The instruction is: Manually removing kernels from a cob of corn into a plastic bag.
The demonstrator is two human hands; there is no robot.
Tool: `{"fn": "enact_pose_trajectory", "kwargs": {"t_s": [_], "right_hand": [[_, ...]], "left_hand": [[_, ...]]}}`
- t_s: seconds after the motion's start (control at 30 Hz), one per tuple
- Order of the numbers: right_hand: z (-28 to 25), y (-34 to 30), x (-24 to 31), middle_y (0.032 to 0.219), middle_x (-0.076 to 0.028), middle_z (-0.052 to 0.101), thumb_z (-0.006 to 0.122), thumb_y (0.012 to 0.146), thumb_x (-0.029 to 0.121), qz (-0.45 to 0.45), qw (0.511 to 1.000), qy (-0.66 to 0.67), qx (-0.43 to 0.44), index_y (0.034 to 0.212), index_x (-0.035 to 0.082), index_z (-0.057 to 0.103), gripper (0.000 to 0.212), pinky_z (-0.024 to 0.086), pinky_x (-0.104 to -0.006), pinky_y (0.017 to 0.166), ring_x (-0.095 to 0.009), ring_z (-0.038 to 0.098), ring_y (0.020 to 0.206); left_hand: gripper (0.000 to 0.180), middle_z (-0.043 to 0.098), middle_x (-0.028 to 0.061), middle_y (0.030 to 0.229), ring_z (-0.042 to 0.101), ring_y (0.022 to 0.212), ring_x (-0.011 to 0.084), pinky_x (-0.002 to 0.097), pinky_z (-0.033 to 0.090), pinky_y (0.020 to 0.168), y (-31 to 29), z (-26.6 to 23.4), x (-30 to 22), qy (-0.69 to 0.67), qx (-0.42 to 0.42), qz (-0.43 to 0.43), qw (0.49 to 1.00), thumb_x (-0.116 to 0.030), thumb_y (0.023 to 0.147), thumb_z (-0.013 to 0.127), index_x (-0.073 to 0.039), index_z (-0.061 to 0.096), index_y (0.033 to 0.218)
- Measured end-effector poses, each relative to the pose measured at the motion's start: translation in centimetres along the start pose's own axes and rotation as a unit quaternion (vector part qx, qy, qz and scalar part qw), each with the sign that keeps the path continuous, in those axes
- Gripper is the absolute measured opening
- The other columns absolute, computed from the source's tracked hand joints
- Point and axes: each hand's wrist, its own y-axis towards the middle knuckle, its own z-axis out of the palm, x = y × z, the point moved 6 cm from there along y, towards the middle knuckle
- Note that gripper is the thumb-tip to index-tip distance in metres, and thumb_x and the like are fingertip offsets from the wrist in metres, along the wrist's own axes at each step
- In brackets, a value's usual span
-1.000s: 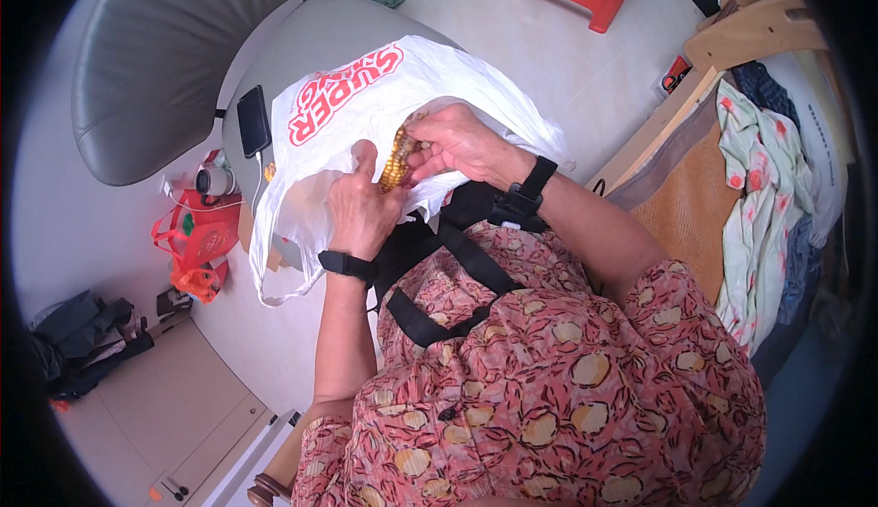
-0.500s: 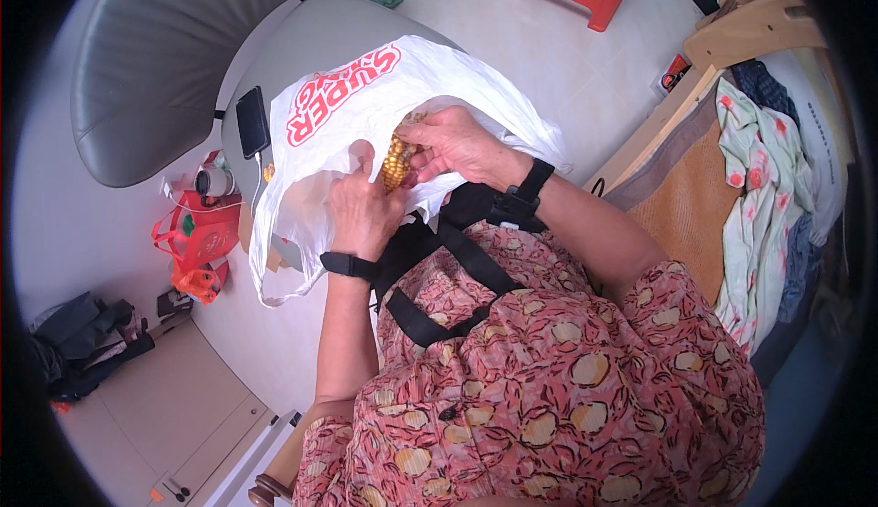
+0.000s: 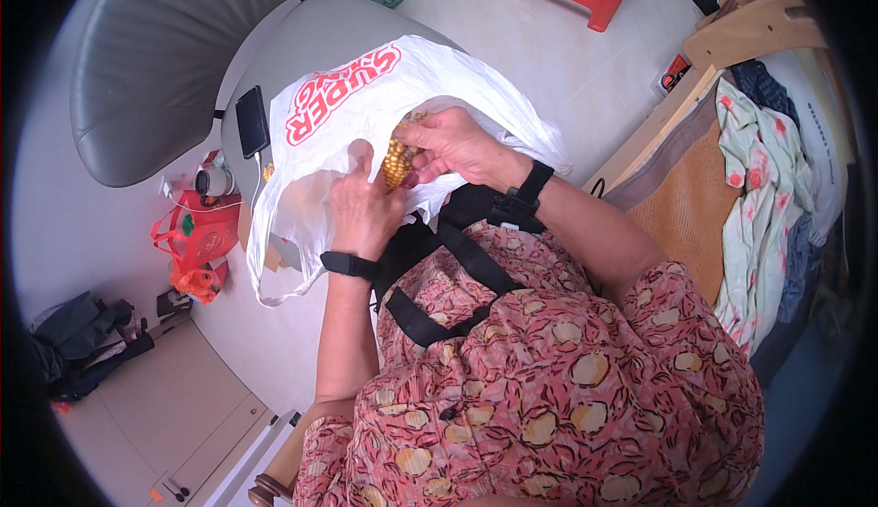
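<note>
Since the earliest frame, the corn [image 3: 397, 167] has been turned slightly, and the right hand [image 3: 460, 146] has been shifted a little to the left along it; the left hand [image 3: 359, 213] has hardly been moved. The corn is held between both hands over the mouth of the bag [image 3: 439, 70]. Its lower end is gripped by the left hand, its upper end and side are pinched by the right thumb and fingers, and part of it is hidden by them. Deep golden, rounded, glossy kernels are set in tight rows; a paler, rougher patch is shown near the top. The bag is made of thin, crinkled white plastic, printed in red, and is draped over a smooth grey seat [image 3: 338, 27], beside which a padded, leathery backrest [image 3: 174, 64] is seen. A flat, dark phone [image 3: 253, 123] is laid beside the bag, with a white cable [image 3: 259, 167] attached.
</note>
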Motion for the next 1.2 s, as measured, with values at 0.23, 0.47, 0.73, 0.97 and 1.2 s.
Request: {"fn": "enact_pose_trajectory", "kwargs": {"t_s": [0.23, 0.47, 0.73, 0.97, 1.2], "right_hand": [[-0.6, 0.3, -0.5, 0.081, -0.007, 0.06, 0.057, 0.086, 0.012, -0.003, 1.0, 0.017, 0.007, 0.097, -0.004, 0.059, 0.019, 0.053, -0.0244, 0.05, -0.01, 0.058, 0.061], [-0.2, -0.2, 0.1, 0.081, -0.006, 0.06, 0.063, 0.082, 0.016, 0.008, 1.0, 0.007, -0.02, 0.096, -0.003, 0.06, 0.024, 0.05, -0.0211, 0.046, -0.008, 0.056, 0.06], [-0.6, 0.2, -0.5, 0.081, -0.004, 0.06, 0.063, 0.081, 0.013, 0.005, 0.999, -0.044, -0.027, 0.095, -0.003, 0.061, 0.022, 0.049, -0.0192, 0.045, -0.007, 0.055, 0.061], [-0.6, -0.1, -0.4, 0.083, -0.004, 0.061, 0.059, 0.082, 0.014, 0.009, 1.0, 0.017, -0.015, 0.098, -0.003, 0.06, 0.023, 0.051, -0.0205, 0.048, -0.008, 0.056, 0.063], [-0.7, 0.4, -0.6, 0.084, -0.005, 0.061, 0.059, 0.082, 0.015, 0.016, 0.999, -0.025, -0.021, 0.099, -0.002, 0.06, 0.024, 0.05, -0.0206, 0.048, -0.008, 0.056, 0.063]], "left_hand": [[0.051, 0.058, 0.0196, 0.06, 0.06, 0.058, 0.0368, 0.0419, 0.047, 0.052, -0.5, 0.8, 1.5, -0.035, 0.017, -0.055, 0.998, -0.016, 0.063, 0.072, 0.005, 0.049, 0.103], [0.052, 0.061, 0.0203, 0.071, 0.062, 0.066, 0.0355, 0.0412, 0.049, 0.059, 0.1, 0.6, 0.4, -0.012, 0.048, -0.063, 0.997, -0.019, 0.063, 0.074, -0.003, 0.056, 0.109], [0.051, 0.06, 0.0201, 0.066, 0.062, 0.062, 0.0348, 0.0413, 0.048, 0.056, 0.0, 0.7, 0.7, -0.034, 0.024, -0.036, 0.998, -0.019, 0.065, 0.072, 0.003, 0.053, 0.107], [0.057, 0.058, 0.0213, 0.062, 0.06, 0.059, 0.0365, 0.0415, 0.047, 0.054, -0.1, 0.9, 0.9, -0.03, 0.038, -0.04, 0.998, -0.019, 0.064, 0.071, 0.01, 0.048, 0.107], [0.059, 0.059, 0.0222, 0.066, 0.061, 0.063, 0.0378, 0.0421, 0.048, 0.056, -0.1, 0.6, 0.4, -0.051, 0.04, -0.043, 0.997, -0.022, 0.067, 0.07, 0.011, 0.047, 0.11]]}}
